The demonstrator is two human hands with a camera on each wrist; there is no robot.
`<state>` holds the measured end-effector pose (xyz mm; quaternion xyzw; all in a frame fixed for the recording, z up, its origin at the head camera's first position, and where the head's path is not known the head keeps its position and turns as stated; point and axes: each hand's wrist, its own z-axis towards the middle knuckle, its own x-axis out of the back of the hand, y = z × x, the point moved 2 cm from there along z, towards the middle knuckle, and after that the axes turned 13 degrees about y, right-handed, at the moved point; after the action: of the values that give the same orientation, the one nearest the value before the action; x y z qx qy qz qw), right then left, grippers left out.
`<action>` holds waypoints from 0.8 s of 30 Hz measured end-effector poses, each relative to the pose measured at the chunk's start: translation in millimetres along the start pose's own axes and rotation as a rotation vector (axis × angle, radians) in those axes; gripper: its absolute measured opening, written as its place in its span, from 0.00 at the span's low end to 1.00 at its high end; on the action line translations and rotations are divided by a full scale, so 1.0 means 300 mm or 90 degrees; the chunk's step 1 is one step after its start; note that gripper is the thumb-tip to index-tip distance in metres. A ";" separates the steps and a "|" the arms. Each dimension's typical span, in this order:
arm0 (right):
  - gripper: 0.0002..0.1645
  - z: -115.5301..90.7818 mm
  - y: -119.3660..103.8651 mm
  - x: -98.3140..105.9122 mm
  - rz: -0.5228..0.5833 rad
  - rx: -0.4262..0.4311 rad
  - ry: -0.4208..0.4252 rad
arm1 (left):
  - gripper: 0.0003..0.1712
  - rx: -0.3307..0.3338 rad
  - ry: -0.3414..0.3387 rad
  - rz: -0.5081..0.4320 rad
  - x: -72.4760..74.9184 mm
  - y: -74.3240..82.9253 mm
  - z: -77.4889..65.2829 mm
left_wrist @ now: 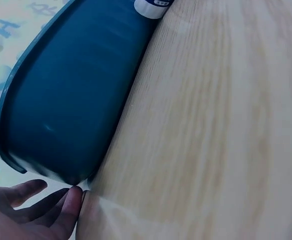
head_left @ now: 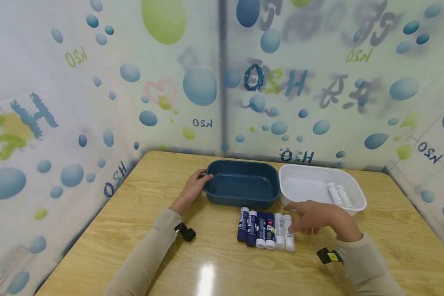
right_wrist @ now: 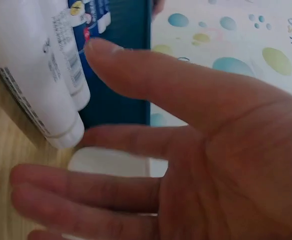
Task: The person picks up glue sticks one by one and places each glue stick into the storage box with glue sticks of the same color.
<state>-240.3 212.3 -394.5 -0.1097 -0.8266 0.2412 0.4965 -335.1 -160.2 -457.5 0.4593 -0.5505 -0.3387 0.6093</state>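
My left hand (head_left: pixel 193 188) holds the left end of a dark blue plastic tub (head_left: pixel 240 202), thumb at the rim and fingers along the outer wall (left_wrist: pixel 80 100). Several glue sticks stretch in a side-by-side row in front of the tub: dark blue ones (head_left: pixel 251 228) on the left, white ones (head_left: pixel 279 231) on the right. Beside the outermost white glue stick (head_left: pixel 288 233) is my right hand (head_left: pixel 314 216), its fingers spread. The right wrist view shows thumb and index finger apart, near that white glue stick (right_wrist: pixel 33 75), with nothing held between them.
A white tub (head_left: pixel 303 181) stands against the blue one on the right, with two white glue sticks (head_left: pixel 339 194) lying in it. The wooden table (head_left: pixel 163 263) ends at a patterned curtain (head_left: pixel 192 135) behind and at the sides.
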 end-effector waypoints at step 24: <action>0.29 0.027 -0.001 -0.044 0.001 -0.009 0.001 | 0.34 -0.089 0.021 0.055 -0.006 0.004 0.002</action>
<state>-240.9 204.3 -407.6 -0.1142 -0.8277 0.2358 0.4962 -336.2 -158.4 -457.1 0.3971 -0.5345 -0.3420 0.6631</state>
